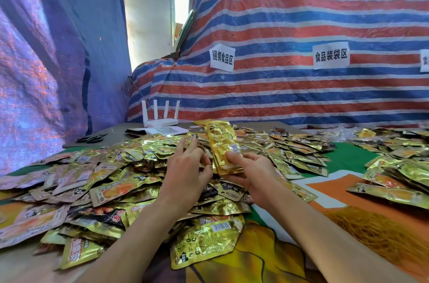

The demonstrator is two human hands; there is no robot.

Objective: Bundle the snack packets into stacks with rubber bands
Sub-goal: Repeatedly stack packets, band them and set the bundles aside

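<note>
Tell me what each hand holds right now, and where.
Right hand grips a stack of gold foil snack packets by its lower end; left hand seems empty.

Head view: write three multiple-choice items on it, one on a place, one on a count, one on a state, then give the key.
1. The router stands:
A. on the floor
B. on the table, beyond the packets
C. on a chair

2. Its antennas number:
A. two
B. four
C. six

3. The stack:
A. lies flat
B. stands upright, gripped by the right hand
C. sits in a box

Key:
1 B, it sits on the bare grey tabletop past the pile.
2 B, four white antennas stand up from its body.
3 B, the right fingers curl round its lower end and hold it upright above the pile.
</note>
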